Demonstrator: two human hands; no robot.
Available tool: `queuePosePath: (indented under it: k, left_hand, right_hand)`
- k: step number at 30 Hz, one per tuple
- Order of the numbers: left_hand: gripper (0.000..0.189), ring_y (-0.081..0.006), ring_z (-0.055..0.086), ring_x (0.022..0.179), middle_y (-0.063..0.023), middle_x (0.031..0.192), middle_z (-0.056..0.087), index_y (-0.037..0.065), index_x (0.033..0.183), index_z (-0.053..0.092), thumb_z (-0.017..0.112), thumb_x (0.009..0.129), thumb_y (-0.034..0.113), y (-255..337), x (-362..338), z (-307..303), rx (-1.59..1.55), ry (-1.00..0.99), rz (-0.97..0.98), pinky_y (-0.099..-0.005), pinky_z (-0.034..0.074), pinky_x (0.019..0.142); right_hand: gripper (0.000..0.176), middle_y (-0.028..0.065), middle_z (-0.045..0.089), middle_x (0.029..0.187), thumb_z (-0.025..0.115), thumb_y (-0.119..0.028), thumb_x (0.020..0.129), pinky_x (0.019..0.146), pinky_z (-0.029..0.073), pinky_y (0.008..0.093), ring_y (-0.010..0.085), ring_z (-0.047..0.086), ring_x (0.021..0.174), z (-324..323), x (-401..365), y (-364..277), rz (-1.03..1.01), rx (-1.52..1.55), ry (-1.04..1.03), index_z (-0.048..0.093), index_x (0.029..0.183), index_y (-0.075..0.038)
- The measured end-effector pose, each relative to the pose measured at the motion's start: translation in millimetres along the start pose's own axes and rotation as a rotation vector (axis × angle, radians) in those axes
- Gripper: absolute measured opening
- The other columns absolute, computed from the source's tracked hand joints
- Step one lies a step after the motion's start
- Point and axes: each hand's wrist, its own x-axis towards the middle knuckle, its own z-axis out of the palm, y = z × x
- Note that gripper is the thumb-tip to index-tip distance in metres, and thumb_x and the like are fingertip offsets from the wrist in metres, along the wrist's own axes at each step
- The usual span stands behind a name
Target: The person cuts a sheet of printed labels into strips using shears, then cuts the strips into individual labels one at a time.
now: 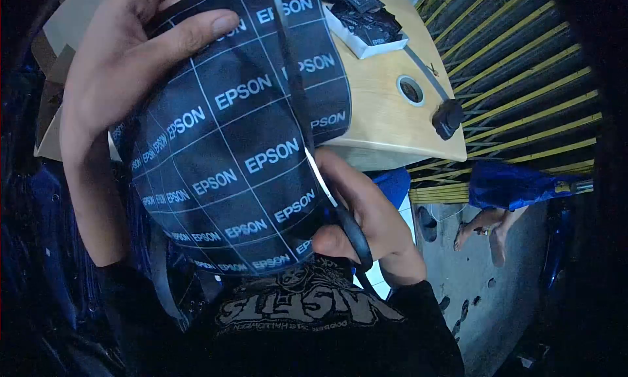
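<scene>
A large dark sheet (222, 131) printed with white EPSON lettering and grid lines bulges in front of my chest. My left hand (140, 56) grips its upper left edge, thumb on the printed face and the other fingers mostly hidden. In my right hand (369, 216) is a pair of scissors (316, 171) with dark handles, thumb and fingers wrapped around them. The scissors' blades point up and lie across the sheet along a slit, with a strip of the sheet to their right.
A light wooden table (373, 108) with a round hole stands ahead. On it sits a white box (383, 48) of cut EPSON-printed pieces, near a dark tape measure (448, 118). A yellow-slatted folding gate (523, 82) rises at right. Another person's bare legs (500, 236) are beyond the table.
</scene>
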Motion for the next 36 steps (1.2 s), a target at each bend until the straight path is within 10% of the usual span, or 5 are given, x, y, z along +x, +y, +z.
queuePosePath:
  k: [36]
  left_hand:
    - [0.026, -0.0141, 0.059, 0.087, -0.0085, 0.099, 0.059, -0.001, 0.107, 0.055, 0.057, 0.086, 0.014, -0.2, -6.8, -13.6, 0.324, 0.186, 0.264, -0.0256, 0.047, 0.074]
  right_hand:
    - [0.054, 0.0046, 0.058, 0.079, 0.075, -0.031, 0.072, 0.062, 0.04, 0.0241, 0.0118, 0.053, 0.068, 0.9, 10.9, 8.2, -0.055, 0.03, 0.047, 0.051, 0.109, -0.001]
